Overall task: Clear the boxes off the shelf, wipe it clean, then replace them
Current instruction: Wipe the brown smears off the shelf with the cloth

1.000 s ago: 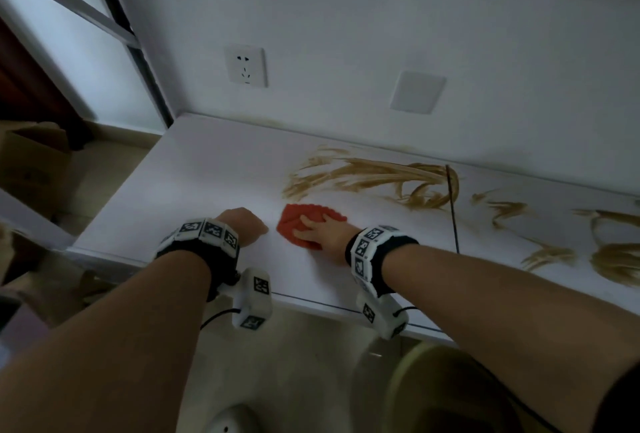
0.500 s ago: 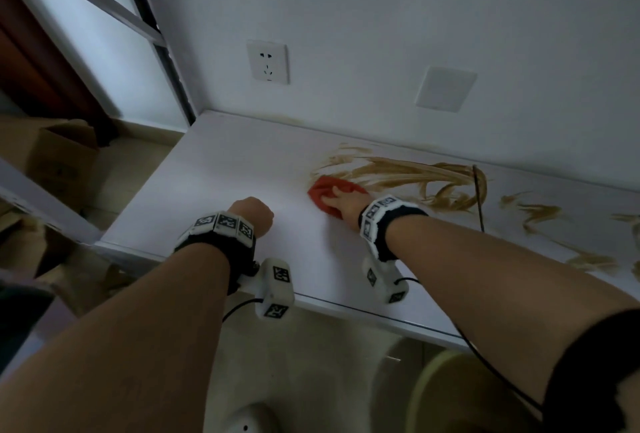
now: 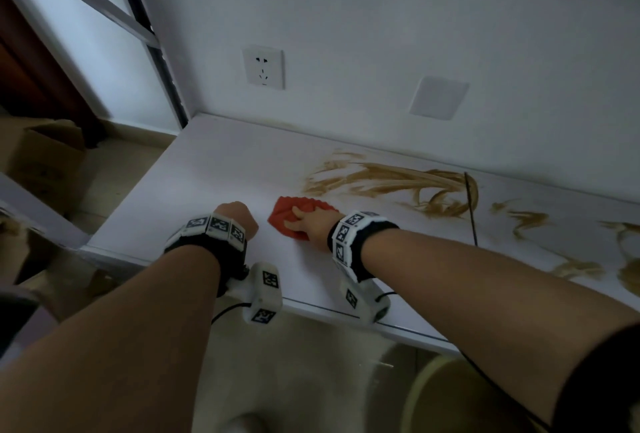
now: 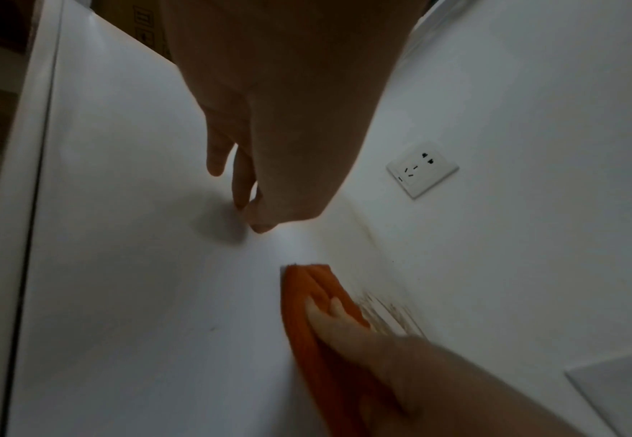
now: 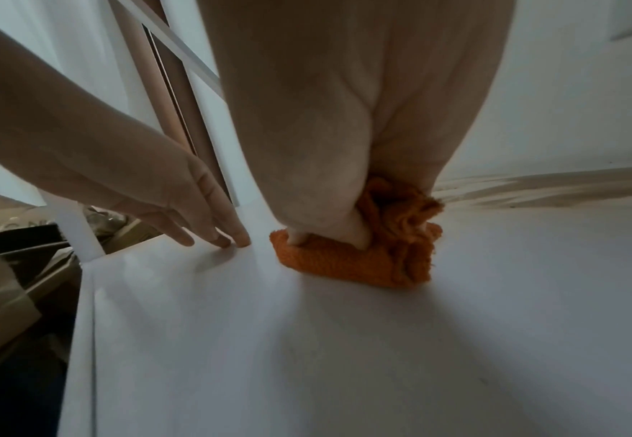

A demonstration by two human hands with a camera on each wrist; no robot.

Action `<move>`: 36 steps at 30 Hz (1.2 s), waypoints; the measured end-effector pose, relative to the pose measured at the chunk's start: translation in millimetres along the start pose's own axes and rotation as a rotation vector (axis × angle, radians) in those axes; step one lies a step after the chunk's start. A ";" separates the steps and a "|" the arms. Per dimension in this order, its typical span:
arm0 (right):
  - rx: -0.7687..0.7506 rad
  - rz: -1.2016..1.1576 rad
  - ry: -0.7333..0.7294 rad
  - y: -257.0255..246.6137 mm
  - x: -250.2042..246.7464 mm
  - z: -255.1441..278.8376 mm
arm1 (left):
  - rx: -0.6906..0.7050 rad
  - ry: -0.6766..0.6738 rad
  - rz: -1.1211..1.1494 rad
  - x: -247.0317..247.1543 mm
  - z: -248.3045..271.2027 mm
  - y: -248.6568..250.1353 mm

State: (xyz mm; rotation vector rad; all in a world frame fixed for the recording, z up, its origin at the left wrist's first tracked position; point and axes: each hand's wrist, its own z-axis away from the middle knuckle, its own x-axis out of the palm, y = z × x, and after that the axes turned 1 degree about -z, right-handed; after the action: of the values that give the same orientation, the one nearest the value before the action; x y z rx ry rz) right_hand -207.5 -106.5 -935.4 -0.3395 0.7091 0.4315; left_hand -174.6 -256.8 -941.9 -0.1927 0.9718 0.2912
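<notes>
Head view: right hand (image 3: 313,221) grips bunched orange cloth (image 3: 294,214) on white shelf (image 3: 207,169); left hand (image 3: 239,216) fingers straight, tips touching shelf.

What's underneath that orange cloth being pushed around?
The orange cloth lies on the white shelf, pressed down by the right hand. Brown smears lie beside it; whether any lie beneath is hidden.

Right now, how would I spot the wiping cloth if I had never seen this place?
Find the long white shelf below the wall socket. Near its front edge, left of the brown smears, the right hand presses on a bunched cloth. It is the only bright orange thing there.
</notes>
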 end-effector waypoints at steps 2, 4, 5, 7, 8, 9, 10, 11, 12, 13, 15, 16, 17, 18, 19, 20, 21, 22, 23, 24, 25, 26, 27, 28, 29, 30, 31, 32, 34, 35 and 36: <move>-0.008 -0.012 0.018 -2.7 -4.9 -9.1 | -0.013 -0.007 0.018 0.9 -1.4 3.2; -0.022 0.001 0.034 0.0 -10.2 -17.0 | -0.012 0.002 -0.003 -0.8 -4.0 6.3; -0.022 0.020 0.039 1.5 -13.6 -19.6 | -0.018 0.018 -0.005 -1.4 -5.6 7.5; -0.026 0.068 0.057 5.5 -21.8 -26.2 | -0.026 0.029 -0.022 -3.1 -4.3 8.8; -0.021 0.053 0.061 8.0 -25.6 -28.7 | -0.030 0.026 -0.023 -3.4 -3.0 8.6; -0.012 0.034 0.066 10.5 -29.0 -31.7 | -0.039 0.013 -0.020 -2.7 -4.2 8.3; -0.010 0.025 0.083 14.6 -31.2 -34.9 | -0.043 0.000 -0.006 -2.5 -4.1 8.4; -0.006 0.024 0.102 19.9 -31.4 -36.6 | -0.047 -0.004 0.006 -1.5 -5.6 8.2; 0.000 0.025 0.125 26.7 -30.9 -36.1 | -0.054 0.000 0.032 -1.1 -5.6 7.9; 0.016 0.029 0.152 35.6 -29.5 -36.3 | -0.068 0.005 0.052 -1.1 -6.2 7.7; 0.076 0.039 0.190 53.3 -26.5 -32.0 | -0.058 0.047 0.087 -1.1 -7.4 7.3; 0.115 0.010 0.202 59.5 -24.5 -28.3 | -0.046 0.053 0.090 -1.1 -7.6 6.7; 0.142 -0.004 0.212 63.5 -21.4 -24.8 | -0.039 0.043 0.084 -0.4 -9.5 5.7; 0.146 0.003 0.219 63.5 -18.6 -17.1 | -0.023 0.025 0.078 -0.7 -9.8 5.3; 0.135 0.020 0.230 61.6 -13.2 -11.9 | -0.016 0.009 0.069 -1.1 -10.4 5.1; 0.103 0.049 0.235 57.1 -7.1 -6.0 | -0.009 0.004 0.066 -2.3 -9.7 5.3; 0.044 0.093 0.231 51.1 0.2 -0.9 | -0.009 0.002 0.050 -3.1 -10.3 5.8; -0.019 0.131 0.211 43.4 6.6 3.8 | -0.004 0.010 0.052 -4.8 -8.9 6.3; -0.067 0.148 0.183 35.8 12.3 5.8 | -0.002 0.005 0.042 -6.0 -8.4 6.9; -0.094 0.164 0.152 28.0 15.6 7.1 | -0.006 0.005 0.046 -7.2 -6.0 7.5; -0.113 0.182 0.134 22.5 17.0 4.6 | -0.020 0.005 0.046 -6.5 -7.1 7.3; -0.128 0.198 0.124 17.5 15.8 2.0 | -0.031 0.019 0.057 -6.0 -7.0 6.1; -0.142 0.210 0.124 15.0 13.4 -2.4 | -0.036 0.014 0.066 -5.3 -8.0 4.8; -0.143 0.213 0.123 12.9 9.6 -5.0 | -0.038 0.005 0.081 -4.8 -7.7 3.4; -0.141 0.212 0.126 12.7 5.6 -10.0 | -0.043 -0.013 0.066 -4.0 -8.9 2.0; -0.132 0.212 0.129 11.6 0.6 -13.1 | -0.034 -0.017 0.078 -3.3 -9.0 0.2; -0.124 0.210 0.133 10.3 -4.6 -16.1 | -0.020 -0.025 0.072 -3.1 -9.3 -0.9; -0.113 0.210 0.137 8.5 -10.1 -18.7 | -0.013 -0.018 0.064 -2.6 -10.1 -2.0; -0.104 0.224 0.148 6.7 -21.2 -24.6 | -0.012 -0.019 0.055 -2.8 -13.3 -2.6; -0.104 0.230 0.151 7.9 -26.4 -28.9 | -0.004 -0.017 0.041 -2.9 -14.7 -2.4; -0.099 0.233 0.154 10.1 -31.2 -33.2 | 0.002 -0.012 0.037 -2.9 -15.9 -2.1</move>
State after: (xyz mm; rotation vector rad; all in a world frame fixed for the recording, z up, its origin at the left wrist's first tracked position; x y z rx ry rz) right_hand -251.9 -120.5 -939.1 -0.3881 0.8835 0.6678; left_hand -188.0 -263.8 -948.2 -0.1713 0.9644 0.3251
